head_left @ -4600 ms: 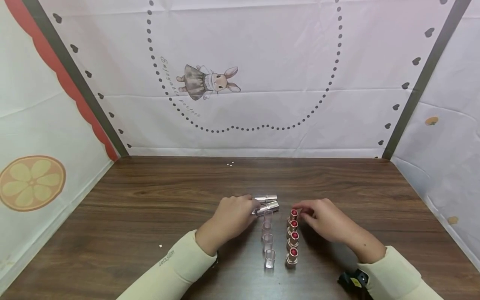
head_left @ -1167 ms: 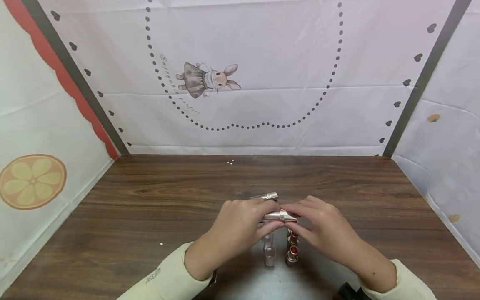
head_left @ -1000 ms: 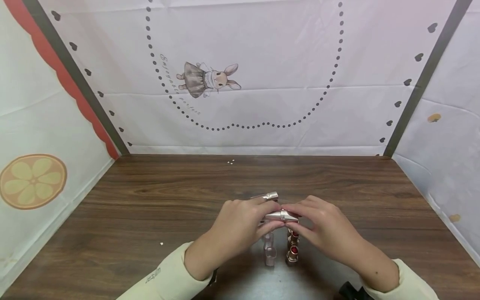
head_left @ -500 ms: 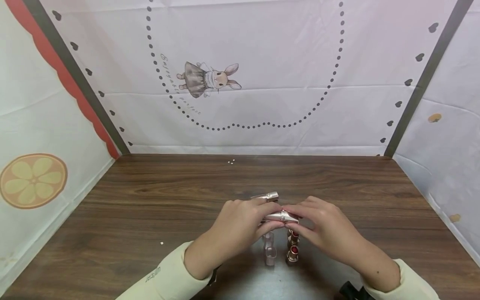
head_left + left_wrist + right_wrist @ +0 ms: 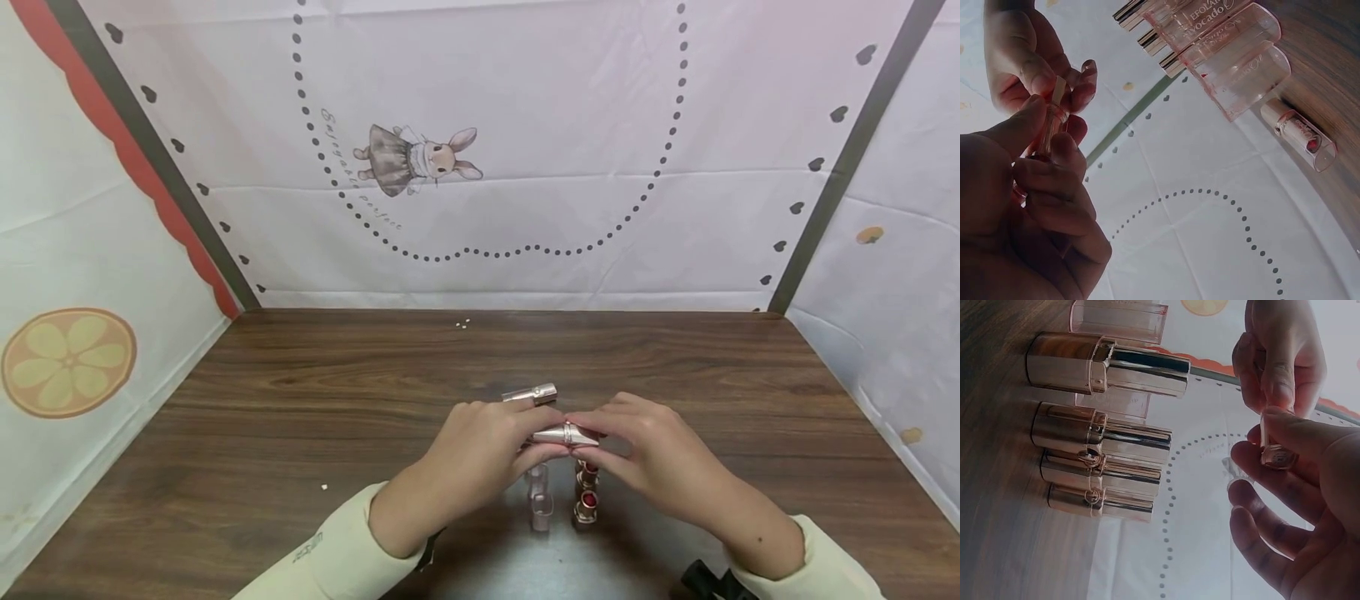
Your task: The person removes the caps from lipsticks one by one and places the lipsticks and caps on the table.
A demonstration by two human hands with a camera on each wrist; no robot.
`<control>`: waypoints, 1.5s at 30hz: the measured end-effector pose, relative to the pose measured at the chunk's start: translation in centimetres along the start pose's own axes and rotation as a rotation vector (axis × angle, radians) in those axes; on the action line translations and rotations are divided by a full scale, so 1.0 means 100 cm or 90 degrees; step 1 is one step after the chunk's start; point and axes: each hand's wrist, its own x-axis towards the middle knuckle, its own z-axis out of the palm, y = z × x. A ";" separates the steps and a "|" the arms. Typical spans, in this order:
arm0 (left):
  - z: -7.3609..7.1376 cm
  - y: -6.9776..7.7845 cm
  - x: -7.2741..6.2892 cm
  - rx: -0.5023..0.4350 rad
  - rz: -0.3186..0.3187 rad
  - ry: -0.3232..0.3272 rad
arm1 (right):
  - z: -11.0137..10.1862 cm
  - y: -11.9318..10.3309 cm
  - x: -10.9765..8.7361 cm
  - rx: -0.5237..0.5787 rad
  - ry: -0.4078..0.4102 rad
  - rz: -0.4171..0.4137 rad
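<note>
A shiny lipstick (image 5: pixel 566 434) lies sideways between my hands, above the front rows. My left hand (image 5: pixel 468 454) pinches its left end between thumb and fingers; my right hand (image 5: pixel 648 442) pinches its right end the same way. In the right wrist view its squarish base end (image 5: pixel 1279 456) shows at the right fingertips. Below stand uncapped gold lipsticks (image 5: pixel 586 507) with red tips, in a row running away from me. Left of them is a row of clear pinkish caps (image 5: pixel 541 512). My hands hide the far part of both rows in the head view.
Another lipstick (image 5: pixel 536 394) with its clear cap on lies on the brown wooden table (image 5: pixel 360 392), just beyond my left fingers. Printed white cloth (image 5: pixel 562 167) walls the table at the back and both sides. Small white bits (image 5: pixel 462 323) lie near the back edge.
Earlier two lipsticks lay at the back by my left hand, and my right hand was beside the gold row. Both hands have since come together on one lipstick; lately they barely move.
</note>
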 end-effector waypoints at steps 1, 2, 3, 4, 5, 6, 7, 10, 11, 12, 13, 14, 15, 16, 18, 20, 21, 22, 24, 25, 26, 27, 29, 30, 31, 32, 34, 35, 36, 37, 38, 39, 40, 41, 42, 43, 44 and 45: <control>0.000 0.000 0.000 -0.004 0.001 0.000 | -0.001 0.000 0.000 0.009 -0.004 0.004; 0.000 -0.001 0.000 -0.006 0.002 0.000 | -0.002 0.000 0.000 0.017 -0.008 0.008; -0.001 -0.001 0.000 -0.010 0.003 0.002 | -0.002 0.001 0.000 0.023 -0.010 0.013; -0.001 -0.001 0.000 -0.014 0.003 0.002 | -0.003 0.001 0.000 0.028 -0.009 0.015; -0.001 -0.001 0.000 -0.018 0.002 0.004 | -0.004 0.001 0.000 0.035 -0.009 0.018; -0.002 -0.001 0.001 -0.020 0.000 0.006 | -0.004 0.001 0.000 0.040 -0.007 0.018; -0.002 -0.001 0.001 -0.022 -0.002 0.007 | -0.004 0.001 0.000 0.040 -0.005 0.016; -0.002 0.000 0.002 -0.024 -0.016 0.003 | -0.005 0.000 0.001 0.031 0.006 0.013; -0.002 0.000 0.002 -0.022 -0.022 0.003 | -0.005 0.000 0.001 0.028 0.009 0.015; -0.002 0.000 0.002 -0.019 -0.027 0.003 | -0.005 0.001 0.001 0.022 0.012 0.017; -0.002 -0.001 0.001 -0.021 -0.035 0.001 | -0.005 0.001 0.001 0.014 0.015 0.020; -0.002 -0.001 0.001 -0.023 -0.043 -0.002 | -0.005 0.001 0.001 0.007 0.015 0.026; -0.002 -0.003 0.001 -0.030 -0.052 -0.006 | -0.004 0.002 0.001 0.001 0.012 0.033; -0.002 -0.004 0.001 -0.037 -0.061 -0.011 | -0.004 0.003 0.002 -0.005 0.006 0.042; -0.002 -0.010 0.002 -0.056 -0.078 -0.017 | -0.005 0.005 0.003 -0.008 -0.011 0.065; -0.001 -0.017 0.003 -0.083 -0.101 -0.031 | -0.005 0.010 0.003 -0.008 -0.025 0.096; -0.001 -0.021 0.004 -0.100 -0.112 -0.038 | -0.005 0.013 0.003 -0.006 -0.030 0.112; 0.000 -0.025 0.006 -0.113 -0.126 -0.046 | -0.005 0.016 0.003 -0.004 -0.035 0.126; 0.002 -0.033 0.009 -0.143 -0.160 -0.070 | -0.006 0.023 0.004 0.004 -0.040 0.147; 0.003 -0.037 0.011 -0.155 -0.175 -0.084 | -0.006 0.027 0.004 0.008 -0.042 0.158; 0.005 -0.041 0.012 -0.167 -0.189 -0.099 | -0.006 0.031 0.004 0.012 -0.045 0.166; 0.007 -0.046 0.014 -0.183 -0.203 -0.116 | -0.006 0.035 0.004 0.018 -0.048 0.173; 0.011 -0.053 0.017 -0.215 -0.226 -0.149 | -0.006 0.043 0.004 0.032 -0.052 0.188; 0.013 -0.057 0.018 -0.231 -0.232 -0.161 | -0.006 0.047 0.004 0.036 -0.052 0.196; 0.015 -0.060 0.019 -0.245 -0.238 -0.173 | -0.004 0.050 0.003 0.040 -0.052 0.207; 0.017 -0.063 0.019 -0.258 -0.243 -0.183 | -0.003 0.054 0.002 0.043 -0.054 0.215; 0.020 -0.069 0.020 -0.276 -0.248 -0.197 | 0.000 0.059 0.001 0.046 -0.057 0.232; 0.022 -0.071 0.020 -0.282 -0.245 -0.203 | 0.002 0.062 0.001 0.043 -0.062 0.239; 0.024 -0.073 0.020 -0.284 -0.241 -0.210 | 0.003 0.064 0.000 0.041 -0.068 0.242; 0.026 -0.075 0.020 -0.285 -0.235 -0.216 | 0.006 0.066 0.000 0.041 -0.077 0.243; 0.027 -0.077 0.019 -0.288 -0.229 -0.222 | 0.008 0.068 -0.001 0.041 -0.087 0.243; 0.029 -0.078 0.019 -0.293 -0.225 -0.229 | 0.010 0.070 -0.001 0.044 -0.098 0.244; 0.030 -0.078 0.020 -0.296 -0.220 -0.234 | 0.012 0.071 -0.001 0.045 -0.109 0.247; 0.031 -0.079 0.020 -0.301 -0.216 -0.237 | 0.014 0.072 -0.001 0.048 -0.120 0.252; 0.032 -0.078 0.021 -0.301 -0.214 -0.239 | 0.016 0.073 -0.001 0.052 -0.132 0.257; 0.032 -0.078 0.022 -0.304 -0.213 -0.239 | 0.017 0.074 0.000 0.056 -0.141 0.264; 0.033 -0.078 0.022 -0.305 -0.211 -0.240 | 0.019 0.075 0.000 0.061 -0.149 0.269; 0.034 -0.078 0.023 -0.306 -0.210 -0.240 | 0.019 0.076 0.001 0.065 -0.155 0.275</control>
